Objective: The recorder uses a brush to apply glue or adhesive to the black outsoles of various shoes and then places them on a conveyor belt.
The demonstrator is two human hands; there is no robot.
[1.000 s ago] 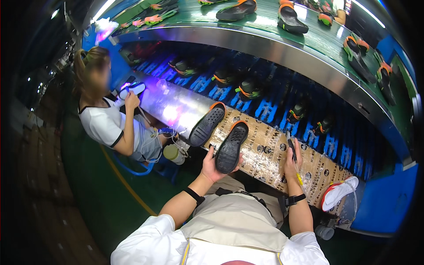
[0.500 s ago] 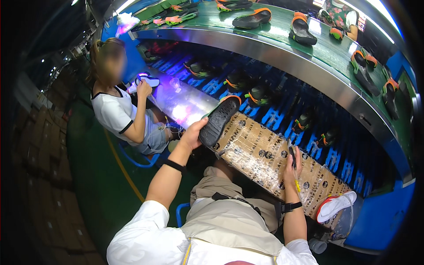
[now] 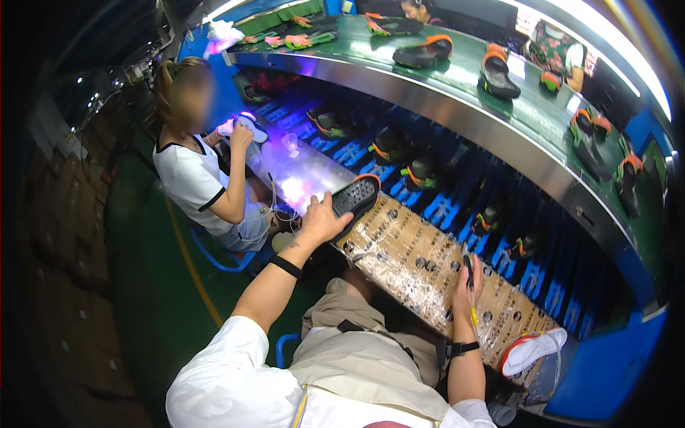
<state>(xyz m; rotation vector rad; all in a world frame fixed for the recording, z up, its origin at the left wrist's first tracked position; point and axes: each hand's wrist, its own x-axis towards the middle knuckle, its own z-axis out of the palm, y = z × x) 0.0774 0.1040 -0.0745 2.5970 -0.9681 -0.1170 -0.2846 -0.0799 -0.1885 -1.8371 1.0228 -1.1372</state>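
A black shoe sole (image 3: 359, 195) with an orange rim at its far end is held by my left hand (image 3: 325, 222) over the left end of the cardboard-covered bench (image 3: 407, 242). Its dotted face is turned up, with my thumb on the near end. My right hand (image 3: 465, 289), farther right, rests low over the cardboard. In its closed fingers is a slim black pen-like tool (image 3: 469, 272) with a yellow part trailing towards the wrist. The tool is apart from the sole.
Beyond the bench, several black shoe parts sit on a rack of blue slats (image 3: 439, 207). A green conveyor (image 3: 342, 36) carries more soles. A white and red shoe (image 3: 534, 352) lies at the bench's right end. At left, a co-worker (image 3: 203, 171) handles a shoe part under purple light.
My left hand has turned the sole over, from its ridged underside to its dotted face. My right hand still holds the tool in nearly the same place.
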